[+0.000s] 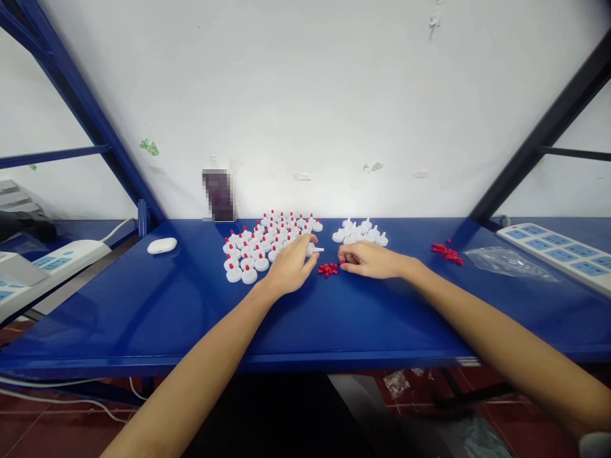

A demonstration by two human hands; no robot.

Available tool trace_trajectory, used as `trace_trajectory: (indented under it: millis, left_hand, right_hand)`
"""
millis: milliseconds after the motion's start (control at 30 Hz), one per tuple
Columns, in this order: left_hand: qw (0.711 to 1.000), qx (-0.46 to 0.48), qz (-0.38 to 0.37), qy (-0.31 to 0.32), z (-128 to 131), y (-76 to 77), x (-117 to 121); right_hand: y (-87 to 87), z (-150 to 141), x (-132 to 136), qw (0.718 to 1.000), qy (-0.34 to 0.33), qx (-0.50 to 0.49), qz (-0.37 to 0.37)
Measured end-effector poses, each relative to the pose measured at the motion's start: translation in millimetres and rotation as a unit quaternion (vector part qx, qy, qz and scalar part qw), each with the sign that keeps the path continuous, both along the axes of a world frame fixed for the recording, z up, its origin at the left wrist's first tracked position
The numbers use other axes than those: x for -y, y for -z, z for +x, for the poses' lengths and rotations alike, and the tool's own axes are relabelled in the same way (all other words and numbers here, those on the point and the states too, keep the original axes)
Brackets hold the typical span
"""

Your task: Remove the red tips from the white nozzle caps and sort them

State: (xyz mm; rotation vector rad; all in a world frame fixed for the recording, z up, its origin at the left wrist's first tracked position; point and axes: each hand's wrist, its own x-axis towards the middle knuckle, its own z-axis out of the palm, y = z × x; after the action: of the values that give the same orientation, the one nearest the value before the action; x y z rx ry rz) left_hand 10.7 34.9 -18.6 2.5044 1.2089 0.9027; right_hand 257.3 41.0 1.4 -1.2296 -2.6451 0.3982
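My left hand (292, 264) is closed round a white nozzle cap (312, 249), its bare spout pointing right. My right hand (370, 259) pinches a small red tip cap (342, 261) between thumb and finger. Between the hands lies a little pile of red tip caps (327, 270) on the blue table. Left of my left hand stand many white nozzle caps with red tips (260, 247), upright in a loose group. Behind my right hand sits a smaller cluster of white nozzle caps without red tips (359, 231), partly hidden by that hand.
More red tip caps (447, 252) lie to the right, beside a clear plastic bag (508, 264) and a white power strip (563, 248). A white earbud case (162, 245) rests at left. A phone (220, 196) leans on the wall. Blue posts (95, 114) frame the table.
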Motion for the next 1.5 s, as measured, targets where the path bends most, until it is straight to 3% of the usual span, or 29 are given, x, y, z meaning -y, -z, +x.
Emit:
trace_trajectory:
  millis: [200,633,800,967,1133,1300,1500]
  left_hand:
    - [1.0,-0.002,-0.001,-0.018,-3.4,-2.8,-2.6]
    - [0.998,-0.021,-0.054,0.022,-0.4,-1.5,-4.3]
    - [0.998,-0.038,-0.038,0.018,-1.1,0.3,-5.0]
    - [0.999,-0.045,-0.008,0.015,-1.3,2.1,-7.4]
    - [0.998,-0.003,0.026,0.065,0.9,-0.3,-5.6]
    - [0.995,0.012,0.04,0.093,4.1,-0.5,-2.1]
    - [0.993,0.037,0.042,0.104,5.4,0.2,-0.5]
  right_hand:
    - [0.5,-2.0,3.4,1.0,-0.01,-0.012,-0.018]
    - [1.1,-4.2,3.6,0.999,-0.008,-0.025,-0.023]
    - [3.8,-6.9,3.6,0.998,-0.027,-0.055,-0.021]
    - [9.8,-10.1,3.4,0.986,0.005,-0.16,0.04]
    - [16.4,-20.2,11.1,0.957,0.049,-0.25,0.139]
    - [16.6,-34.3,21.2,0.964,0.003,-0.228,0.137]
    - [4.2,-30.3,16.2,0.968,0.049,-0.183,0.165]
